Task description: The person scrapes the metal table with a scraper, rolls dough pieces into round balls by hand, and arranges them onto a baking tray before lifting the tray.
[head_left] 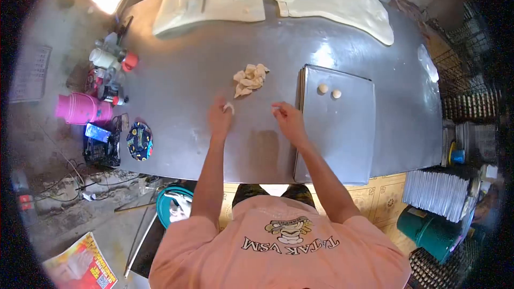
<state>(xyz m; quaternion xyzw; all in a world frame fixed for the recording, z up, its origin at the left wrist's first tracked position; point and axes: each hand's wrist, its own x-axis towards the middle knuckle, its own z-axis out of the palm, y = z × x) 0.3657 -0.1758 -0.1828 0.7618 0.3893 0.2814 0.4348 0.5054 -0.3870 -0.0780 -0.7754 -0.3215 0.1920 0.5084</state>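
Observation:
My left hand (219, 119), slightly blurred, is closed on a small pale piece of dough (229, 108) that sticks out at the fingertips. My right hand (289, 121) is by the left edge of a flat metal tray (342, 139), its fingers pinched together. A small whitish bit seems to show at those fingertips, too small to name. Just beyond my hands lies a loose heap of dough pieces (250, 80) on the metal table (187, 75). Two round dough balls (323, 89) sit near the far end of the tray.
Two large dough slabs (235, 2) (337, 8) lie along the table's far side. A patterned round cloth item (140, 141) rests at the left edge, near a phone (97, 132) and a pink container (84, 108). Stacked trays (436, 194) stand at right.

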